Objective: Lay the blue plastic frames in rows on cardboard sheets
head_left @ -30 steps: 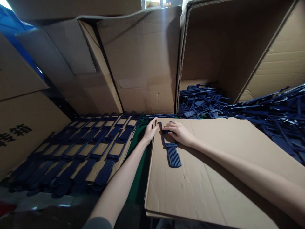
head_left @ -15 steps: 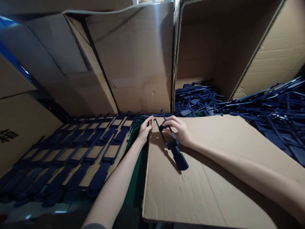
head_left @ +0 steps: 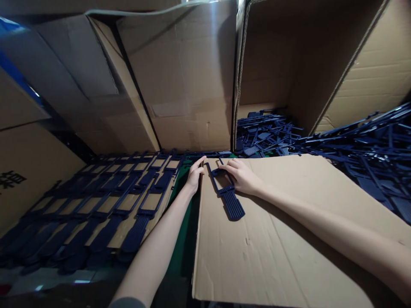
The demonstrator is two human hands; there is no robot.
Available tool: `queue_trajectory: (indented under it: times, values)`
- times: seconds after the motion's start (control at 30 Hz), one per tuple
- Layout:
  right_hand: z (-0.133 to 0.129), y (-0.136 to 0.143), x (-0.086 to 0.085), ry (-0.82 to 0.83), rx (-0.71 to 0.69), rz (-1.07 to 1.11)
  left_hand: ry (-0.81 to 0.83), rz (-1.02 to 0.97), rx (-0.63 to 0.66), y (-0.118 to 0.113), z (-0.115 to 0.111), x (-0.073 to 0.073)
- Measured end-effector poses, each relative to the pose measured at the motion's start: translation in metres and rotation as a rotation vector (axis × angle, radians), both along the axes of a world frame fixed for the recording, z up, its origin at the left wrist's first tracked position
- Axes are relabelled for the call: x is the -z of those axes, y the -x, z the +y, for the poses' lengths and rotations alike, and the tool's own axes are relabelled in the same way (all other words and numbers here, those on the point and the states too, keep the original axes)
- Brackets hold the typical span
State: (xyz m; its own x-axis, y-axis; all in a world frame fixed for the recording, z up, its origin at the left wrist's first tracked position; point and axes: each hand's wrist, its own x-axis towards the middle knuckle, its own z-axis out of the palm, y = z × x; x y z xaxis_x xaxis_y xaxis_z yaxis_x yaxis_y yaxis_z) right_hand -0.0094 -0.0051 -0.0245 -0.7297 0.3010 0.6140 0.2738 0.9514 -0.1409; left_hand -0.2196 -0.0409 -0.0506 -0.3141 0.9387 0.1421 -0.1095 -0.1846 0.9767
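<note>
My right hand (head_left: 243, 174) is closed on the upper end of a dark blue plastic frame (head_left: 235, 206), which has an open rectangle at one end and a ribbed paddle-shaped tab at the other. The frame lies on or just over a cardboard sheet (head_left: 257, 265), its tab pointing toward me. At the sheet's far left corner my left hand (head_left: 194, 174) grips the edge, thumb near the top. Part of the frame's far end is hidden behind the right fingers.
Left of the sheet, rows of similar frames (head_left: 128, 229) lie overlapping on cardboard. A loose heap of dark blue parts (head_left: 268, 134) fills the bottom of an open carton (head_left: 272, 55), with another pile (head_left: 379, 162) at right. A cardboard wall (head_left: 186, 85) stands behind.
The frame has been lowered and turned, so its ribbed tab now faces up, flatter against the sheet. My left hand has stayed at the sheet's edge.
</note>
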Motion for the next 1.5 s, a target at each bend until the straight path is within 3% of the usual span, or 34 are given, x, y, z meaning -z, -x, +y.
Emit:
queue_trajectory:
  times: [0.43,0.63,0.73,0.87,1.0,1.1,1.23,1.4,1.5]
  values:
    - [0.003,0.003,0.008,0.025,-0.010,-0.049,-0.024,0.032,-0.001,-0.002,0.003,0.006]
    - [0.004,-0.001,-0.003,0.029,-0.012,-0.153,-0.044,0.057,0.007,-0.004,0.005,0.007]
    - [0.018,0.001,-0.018,0.027,0.044,-0.212,-0.050,0.080,-0.015,-0.004,0.005,0.008]
    - [0.056,0.018,-0.034,0.059,0.268,-0.357,-0.054,0.121,-0.063,-0.006,0.005,0.008]
    - [0.091,0.042,-0.030,0.068,0.395,-0.460,-0.062,0.154,-0.081,-0.007,0.004,0.008]
    - [0.103,0.052,-0.019,0.071,0.432,-0.483,-0.059,0.173,-0.081,-0.008,0.002,0.007]
    - [0.104,0.052,-0.019,0.045,0.413,-0.400,-0.068,0.188,-0.086,-0.008,0.002,0.008]
    - [0.099,0.037,-0.039,0.024,0.443,-0.169,-0.073,0.189,-0.098,-0.007,0.003,0.010]
    - [0.091,0.019,-0.047,0.165,0.410,0.078,-0.074,0.185,-0.107,-0.007,0.004,0.011]
